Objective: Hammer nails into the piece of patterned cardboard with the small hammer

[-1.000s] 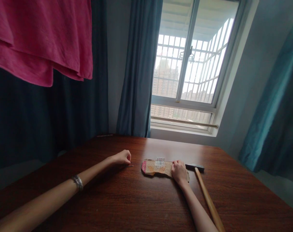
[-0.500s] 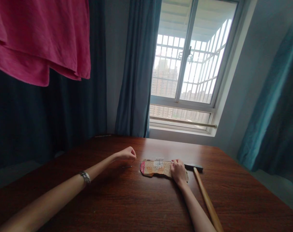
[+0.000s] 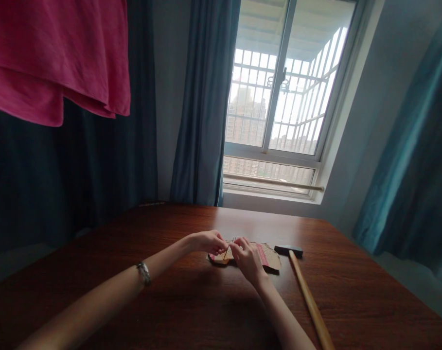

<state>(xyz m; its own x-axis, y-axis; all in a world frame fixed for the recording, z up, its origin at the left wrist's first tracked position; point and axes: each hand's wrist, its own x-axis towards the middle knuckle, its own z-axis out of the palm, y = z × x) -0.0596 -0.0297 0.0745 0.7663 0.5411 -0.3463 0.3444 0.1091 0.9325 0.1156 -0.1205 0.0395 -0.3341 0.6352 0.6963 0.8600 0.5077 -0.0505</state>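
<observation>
A flat, ragged-edged piece of patterned cardboard (image 3: 270,256) lies on the table, with pink patches at its left end and right of centre. Over its left half, my left hand (image 3: 214,242) is closed, its fingertips pinched on a thin dark nail (image 3: 226,253). My right hand (image 3: 246,256) comes in from the right, thumb and fingers bent together at the same nail and covering the cardboard's middle. Just behind the fingertips show the tops of several upright nails (image 3: 236,238), mostly hidden by my hands.
Right of the cardboard lies a hammer with a black head (image 3: 288,251) and a long wooden handle (image 3: 311,301) reaching toward me. The brown wooden table (image 3: 184,311) ends at blue curtains (image 3: 199,116) and a window (image 3: 275,97). Pink cloth (image 3: 60,63) hangs at upper left.
My left hand has moved right from the bare tabletop to the cardboard. My right hand has left the cardboard's right end and shifted left to meet it, uncovering that end.
</observation>
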